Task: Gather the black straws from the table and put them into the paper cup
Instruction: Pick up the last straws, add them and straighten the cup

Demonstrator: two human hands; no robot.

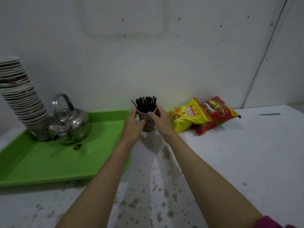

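A printed paper cup (148,125) stands upright on the white table near the back wall. Several black straws (145,103) stand inside it, their tops fanning above the rim. My left hand (133,124) wraps the cup's left side. My right hand (160,120) grips its right side, with the thumb at the rim. Both hands hide most of the cup's wall. No loose straws show on the table.
A green tray (49,162) lies at the left, holding a steel kettle (70,122) and a tall leaning stack of paper cups (21,96). A yellow snack bag (189,117) and a red one (217,115) lie right of the cup. The white table (238,162) is stained in front.
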